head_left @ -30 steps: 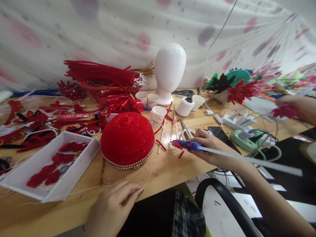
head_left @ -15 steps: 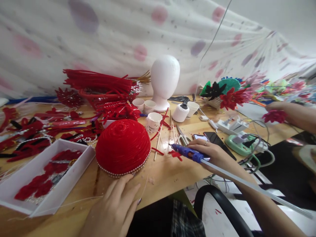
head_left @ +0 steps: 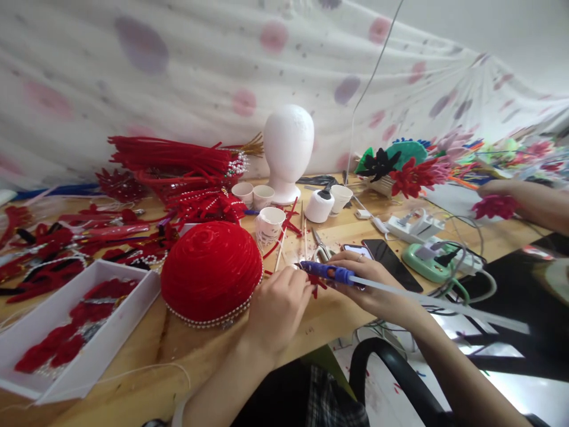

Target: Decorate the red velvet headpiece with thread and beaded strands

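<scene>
In my right hand (head_left: pixel 376 287) is a blue hot glue gun (head_left: pixel 328 272), its nozzle pointing left and a long clear glue stick (head_left: pixel 427 301) sticking out of its back. My left hand (head_left: pixel 281 299) is closed with the fingertips together at the nozzle; what they pinch, if anything, is hidden. Just left of that hand sits a red domed cap (head_left: pixel 212 270), wound in fuzzy cord. A string of pearl beads (head_left: pixel 202 323) runs along its lower edge. Short red fuzzy scraps (head_left: pixel 316 284) lie under the glue gun.
A white box (head_left: pixel 120 332) holds red pieces at left. Behind stand a white foam head (head_left: pixel 288 148), paper cups (head_left: pixel 270 224) and scissors (head_left: pixel 320 246). Phones (head_left: pixel 391 261) and a green power strip (head_left: pixel 427 261) lie right. Another person's hand (head_left: pixel 498 188) holds a magenta flower (head_left: pixel 495 206).
My left hand has left the cap's front edge and moved up and right to the glue gun's nozzle, its fingers closing. The glue gun has shifted slightly left within the view.
</scene>
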{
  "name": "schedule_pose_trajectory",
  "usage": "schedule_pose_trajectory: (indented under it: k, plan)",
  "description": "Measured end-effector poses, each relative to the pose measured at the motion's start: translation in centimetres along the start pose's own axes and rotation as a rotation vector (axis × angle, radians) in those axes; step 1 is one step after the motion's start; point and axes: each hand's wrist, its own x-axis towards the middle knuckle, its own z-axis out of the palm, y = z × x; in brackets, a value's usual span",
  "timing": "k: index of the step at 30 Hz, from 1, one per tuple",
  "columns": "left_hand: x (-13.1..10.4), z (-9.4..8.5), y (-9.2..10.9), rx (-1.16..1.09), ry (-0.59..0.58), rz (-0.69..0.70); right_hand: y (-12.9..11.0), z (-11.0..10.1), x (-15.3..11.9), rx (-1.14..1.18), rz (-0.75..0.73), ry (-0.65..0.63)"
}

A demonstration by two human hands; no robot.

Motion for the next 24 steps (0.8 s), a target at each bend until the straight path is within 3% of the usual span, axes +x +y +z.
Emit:
schedule_pose_trajectory:
  k: [4, 9, 15, 17, 20, 24]
  plan:
    - [0.2, 0.3, -0.1, -0.157, 0.015, -0.190, 0.1, -0.2, 0.0, 0.027, 0.022, 0.024]
    - [1.3, 1.1, 0.2, -0.466, -0.087, -0.306, 0.0, 0.1, 0.0, 0.051, 0.043, 0.064]
    - [1.9, 1.9, 0.5, -0.458, -0.111, -0.375, 0.0, 0.3, 0.0, 0.081, 0.065, 0.111]
    - [1.4, 1.1, 0.6, -0.401, -0.138, -0.375, 0.0, 0.0, 0.0, 0.082, 0.078, 0.129]
    - [0.8, -1.8, 1.2, -0.242, -0.182, -0.329, 0.0, -0.7, 0.0, 0.074, 0.110, 0.135]
    - [2.3, -5.5, 2.9, 0.236, -0.161, -0.121, 0.0, -1.2, -0.1, 0.055, 0.140, 0.127]
